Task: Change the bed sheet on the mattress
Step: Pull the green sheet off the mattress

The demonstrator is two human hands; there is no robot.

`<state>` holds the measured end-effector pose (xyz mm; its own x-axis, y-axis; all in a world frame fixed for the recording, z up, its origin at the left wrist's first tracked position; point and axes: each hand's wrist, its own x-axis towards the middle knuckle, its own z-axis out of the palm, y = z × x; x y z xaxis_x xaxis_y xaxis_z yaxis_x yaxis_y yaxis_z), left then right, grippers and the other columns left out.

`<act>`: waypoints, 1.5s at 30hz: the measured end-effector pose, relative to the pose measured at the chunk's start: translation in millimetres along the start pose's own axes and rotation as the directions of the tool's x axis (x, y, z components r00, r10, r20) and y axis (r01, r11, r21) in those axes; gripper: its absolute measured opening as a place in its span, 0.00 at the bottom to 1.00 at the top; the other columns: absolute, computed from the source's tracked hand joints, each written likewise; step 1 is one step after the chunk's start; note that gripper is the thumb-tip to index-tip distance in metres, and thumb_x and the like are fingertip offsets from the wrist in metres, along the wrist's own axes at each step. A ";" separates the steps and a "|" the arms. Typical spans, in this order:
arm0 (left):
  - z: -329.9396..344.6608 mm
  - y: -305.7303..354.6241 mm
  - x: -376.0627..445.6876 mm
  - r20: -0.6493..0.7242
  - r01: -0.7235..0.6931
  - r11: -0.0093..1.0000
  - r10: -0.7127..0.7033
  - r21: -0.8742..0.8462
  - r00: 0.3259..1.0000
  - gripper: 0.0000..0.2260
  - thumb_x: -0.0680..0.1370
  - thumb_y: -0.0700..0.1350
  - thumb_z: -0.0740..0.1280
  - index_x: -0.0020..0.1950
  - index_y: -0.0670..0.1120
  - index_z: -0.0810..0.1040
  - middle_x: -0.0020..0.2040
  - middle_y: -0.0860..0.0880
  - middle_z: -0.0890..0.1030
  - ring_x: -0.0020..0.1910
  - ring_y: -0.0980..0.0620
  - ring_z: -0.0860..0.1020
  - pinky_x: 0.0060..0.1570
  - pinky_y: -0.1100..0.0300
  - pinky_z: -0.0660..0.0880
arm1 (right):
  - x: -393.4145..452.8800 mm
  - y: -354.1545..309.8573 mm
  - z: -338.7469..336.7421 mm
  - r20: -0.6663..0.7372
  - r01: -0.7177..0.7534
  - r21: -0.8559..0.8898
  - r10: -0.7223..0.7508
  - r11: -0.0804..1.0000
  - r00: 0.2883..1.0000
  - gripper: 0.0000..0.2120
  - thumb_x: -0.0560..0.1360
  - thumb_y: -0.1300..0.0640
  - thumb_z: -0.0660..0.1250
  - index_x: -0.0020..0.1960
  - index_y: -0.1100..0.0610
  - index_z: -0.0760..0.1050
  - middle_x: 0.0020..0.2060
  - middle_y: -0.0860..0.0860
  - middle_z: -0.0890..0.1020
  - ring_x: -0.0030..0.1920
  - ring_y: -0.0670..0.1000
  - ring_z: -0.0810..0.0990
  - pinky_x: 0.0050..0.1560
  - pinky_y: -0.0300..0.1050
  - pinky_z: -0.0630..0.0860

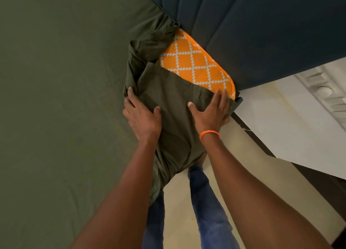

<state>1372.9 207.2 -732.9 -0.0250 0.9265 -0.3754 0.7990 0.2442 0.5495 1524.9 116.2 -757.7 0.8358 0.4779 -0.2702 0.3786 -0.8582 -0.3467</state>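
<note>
Fingers of the right hand (210, 111) lie spread and flat, pressing the olive bed sheet (168, 91) down at the mattress (196, 65) corner, just below its bare orange lattice cover. Left hand (143, 117) rests open-palmed beside it, fingertips (130, 92) nudging into bunched folds. Sheet covers the bed leftward; dark blue headboard (243, 24) stands behind, an orange wristband (209, 133) on the right wrist.
</note>
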 end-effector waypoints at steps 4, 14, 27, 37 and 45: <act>12.1 2.4 -0.5 0.040 0.065 0.997 -0.063 -0.049 0.997 0.31 0.77 0.41 0.69 0.79 0.44 0.64 0.66 0.42 0.77 0.65 0.40 0.77 0.62 0.48 0.73 | 1.7 29.8 -7.0 -0.055 0.024 -0.036 -0.026 0.999 0.998 0.25 0.74 0.39 0.74 0.65 0.50 0.74 0.76 0.55 0.61 0.75 0.60 0.61 0.68 0.64 0.69; 5.1 -5.8 8.0 0.434 0.362 0.758 -0.115 -0.543 0.893 0.10 0.80 0.34 0.66 0.59 0.44 0.80 0.45 0.47 0.85 0.37 0.53 0.81 0.40 0.63 0.76 | -0.9 -63.1 -1.1 0.082 -0.332 0.663 0.376 0.671 0.923 0.18 0.86 0.57 0.59 0.68 0.69 0.73 0.66 0.63 0.78 0.65 0.61 0.76 0.61 0.44 0.67; -22.8 -47.4 -0.6 0.487 0.433 0.465 -0.003 -0.772 0.873 0.24 0.80 0.60 0.69 0.67 0.44 0.81 0.62 0.43 0.85 0.64 0.45 0.82 0.68 0.45 0.76 | -37.4 -184.6 35.5 0.312 -0.197 0.878 -0.210 0.436 0.927 0.06 0.78 0.53 0.70 0.44 0.53 0.76 0.40 0.50 0.80 0.43 0.44 0.77 0.52 0.45 0.78; -15.0 -45.8 1.6 0.320 0.349 0.729 -0.186 -0.589 0.929 0.09 0.82 0.45 0.69 0.43 0.49 0.75 0.39 0.49 0.78 0.42 0.49 0.77 0.48 0.50 0.79 | -33.5 -68.0 17.9 0.225 -0.222 0.475 0.126 0.851 0.966 0.13 0.80 0.55 0.66 0.64 0.53 0.78 0.54 0.47 0.83 0.57 0.53 0.81 0.65 0.60 0.74; -8.7 -41.1 -2.3 0.150 0.188 0.891 -0.137 -0.414 0.979 0.07 0.79 0.48 0.73 0.42 0.50 0.80 0.40 0.51 0.83 0.40 0.49 0.82 0.49 0.44 0.82 | -56.7 -55.8 24.7 0.190 -0.146 0.515 0.054 0.845 0.980 0.13 0.74 0.48 0.76 0.52 0.55 0.79 0.40 0.47 0.83 0.39 0.43 0.81 0.42 0.44 0.79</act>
<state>1334.9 197.5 -748.2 -0.0438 0.8309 -0.5547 0.4585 0.5100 0.7278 1446.6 141.6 -745.2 0.7644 0.4580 -0.4537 -0.0067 -0.6981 -0.7160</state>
